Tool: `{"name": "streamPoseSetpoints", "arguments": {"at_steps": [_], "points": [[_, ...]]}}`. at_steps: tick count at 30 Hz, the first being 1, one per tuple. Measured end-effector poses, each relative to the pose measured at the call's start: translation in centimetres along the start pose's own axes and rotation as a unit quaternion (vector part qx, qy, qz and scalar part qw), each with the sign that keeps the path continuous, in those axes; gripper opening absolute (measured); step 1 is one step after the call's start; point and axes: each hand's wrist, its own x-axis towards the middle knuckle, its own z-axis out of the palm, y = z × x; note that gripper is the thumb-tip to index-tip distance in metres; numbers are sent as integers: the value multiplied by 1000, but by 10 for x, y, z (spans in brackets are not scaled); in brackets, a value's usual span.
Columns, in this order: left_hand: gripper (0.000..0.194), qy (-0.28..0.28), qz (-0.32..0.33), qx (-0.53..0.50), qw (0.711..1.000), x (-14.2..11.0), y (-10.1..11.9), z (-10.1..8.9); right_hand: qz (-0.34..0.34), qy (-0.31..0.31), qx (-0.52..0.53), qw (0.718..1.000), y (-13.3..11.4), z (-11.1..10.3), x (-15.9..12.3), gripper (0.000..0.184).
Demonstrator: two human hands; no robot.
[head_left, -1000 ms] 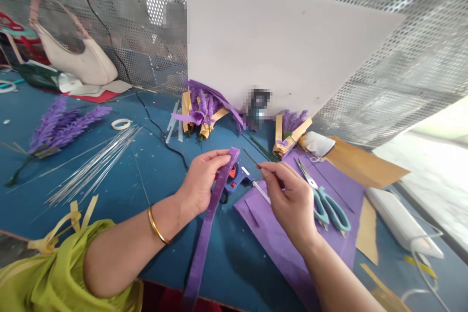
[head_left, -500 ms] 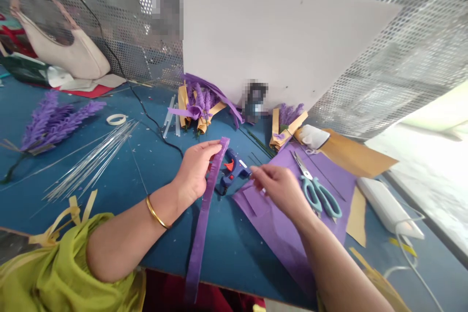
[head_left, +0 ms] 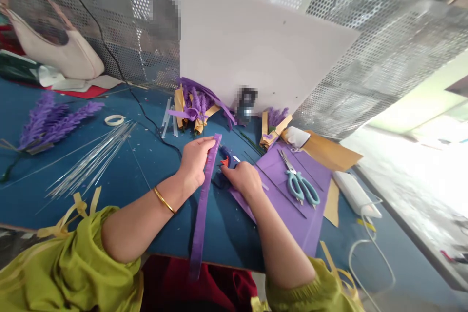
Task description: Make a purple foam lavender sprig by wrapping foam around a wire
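My left hand (head_left: 193, 161) pinches the top end of a long purple paper strip (head_left: 203, 204), which hangs down over the table's front edge. My right hand (head_left: 242, 178) lies curled over the blue glue gun (head_left: 224, 162) on the blue table (head_left: 146, 175), its fingers closed around the gun's body. The gun's red trigger shows beside my fingertips. A purple paper sheet (head_left: 292, 204) lies just right of that hand, with teal scissors (head_left: 299, 183) and a thin wire on it.
Thin silver wires (head_left: 91, 158) fan out at left, beside purple paper lavender stems (head_left: 54, 119) and a tape ring (head_left: 114, 119). Finished bundles (head_left: 193, 107) lean on a white board (head_left: 256, 44). A white power strip (head_left: 356, 195) and brown paper lie at right. A bag sits at far left.
My right hand has moved left, from above the purple sheet down onto the glue gun. The left hand keeps the strip nearly in place. The view has tilted.
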Motion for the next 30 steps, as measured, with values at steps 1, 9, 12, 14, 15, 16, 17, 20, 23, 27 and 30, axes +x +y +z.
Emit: {"name": "streamPoseSetpoints", "arguments": {"at_steps": [1,9,12,14,15,16,17,20,23,27,30], "points": [[18,-1,-2,-3,1000,0,0,0,7,-4,24,1000,1,0,1,30],[16,-7,-8,-27,1000,-2,2,2,50,-55,359,930,15,0,15,16],[18,-17,-21,-29,999,-3,1,1,41,-29,469,882,18,0,18,13],[18,-15,-31,-24,999,-3,0,0,17,0,524,851,18,-4,16,13],[19,-13,-36,-21,999,-3,-1,0,3,11,545,838,18,-7,14,19],[19,-12,-40,-17,999,-3,-2,0,-14,17,563,826,18,-10,13,25],[19,-12,-43,-13,999,-2,-3,-1,-31,17,580,814,18,-14,11,31],[19,-16,-53,-7,998,-2,-5,-2,-73,5,628,775,19,-25,9,39],[15,-10,-58,-2,998,-1,-6,-1,-112,32,631,767,25,-29,10,33],[14,-2,-51,7,999,0,-6,-1,-189,28,603,774,35,-27,6,17],[12,11,-33,20,999,1,-4,0,-233,-20,582,779,41,-27,0,17]]}}
